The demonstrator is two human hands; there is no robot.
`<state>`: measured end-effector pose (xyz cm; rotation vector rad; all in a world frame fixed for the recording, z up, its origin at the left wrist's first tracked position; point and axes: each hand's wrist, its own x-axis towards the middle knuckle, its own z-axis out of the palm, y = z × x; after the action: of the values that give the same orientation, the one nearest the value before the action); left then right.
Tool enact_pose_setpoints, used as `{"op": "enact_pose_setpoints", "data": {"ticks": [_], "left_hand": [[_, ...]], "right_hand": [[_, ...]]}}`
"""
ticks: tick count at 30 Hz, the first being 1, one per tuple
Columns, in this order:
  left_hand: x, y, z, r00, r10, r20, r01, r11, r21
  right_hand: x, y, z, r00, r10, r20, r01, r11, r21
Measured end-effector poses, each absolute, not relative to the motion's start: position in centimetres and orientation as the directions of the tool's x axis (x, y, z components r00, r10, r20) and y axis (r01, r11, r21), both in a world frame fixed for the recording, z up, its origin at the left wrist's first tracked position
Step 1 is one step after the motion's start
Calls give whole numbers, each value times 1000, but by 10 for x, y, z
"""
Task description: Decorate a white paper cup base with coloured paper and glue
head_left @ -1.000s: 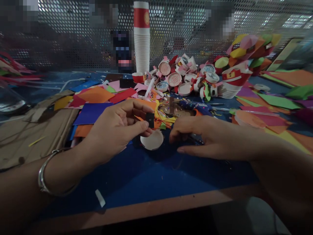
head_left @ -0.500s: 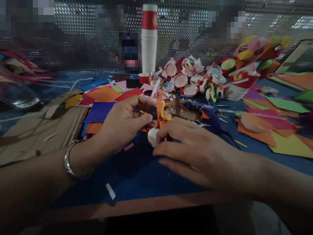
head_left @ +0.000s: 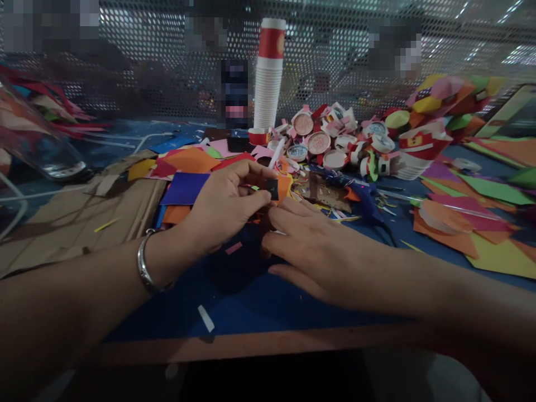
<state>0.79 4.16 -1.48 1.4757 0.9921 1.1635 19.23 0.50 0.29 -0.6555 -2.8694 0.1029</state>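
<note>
Left hand (head_left: 234, 202) is pinching a small black paper-like square (head_left: 272, 188), best kept flat; right hand (head_left: 312, 243) alongside is hiding its grip.

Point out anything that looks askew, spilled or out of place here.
A loose white scrap lies near the front edge of the table, away from the left hand and the coloured paper beyond. The stack of cups appears slightly tilted, though the lens may cause that. I see no spilled liquid.

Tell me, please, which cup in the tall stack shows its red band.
The top cup; the cups below show only white edges.
</note>
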Motion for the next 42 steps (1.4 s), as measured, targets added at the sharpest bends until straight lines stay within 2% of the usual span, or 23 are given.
{"op": "enact_pose_setpoints", "data": {"ticks": [12, 17, 21, 24, 27, 33, 42], "left_hand": [[8, 44, -11, 163, 975, 150, 53, -161, 986], [7, 46, -12, 146, 976, 163, 73, -175, 982], [7, 46, -12, 143, 979, 147, 62, -157, 986], [6, 45, -11, 164, 980, 116, 56, -126, 990], [6, 42, -9, 212, 973, 87, 24, -95, 995], [8, 37, -7, 274, 955, 117, 18, -127, 992], [9, 31, -5, 325, 936, 134, -18, -136, 991]], "right_hand": [[195, 8, 0, -879, 441, 181, 404, 890, -209], [193, 9, 0, -897, 388, 214, 336, 910, -241], [196, 9, 1, -892, 394, 223, 297, 880, -370], [204, 11, 7, -854, 462, 241, 291, 807, -514], [214, 16, 14, -767, 588, 257, 342, 714, -611], [227, 33, 18, -587, 775, 233, 455, 554, -697], [226, 42, 10, -501, 843, 197, 405, 430, -807]]}}
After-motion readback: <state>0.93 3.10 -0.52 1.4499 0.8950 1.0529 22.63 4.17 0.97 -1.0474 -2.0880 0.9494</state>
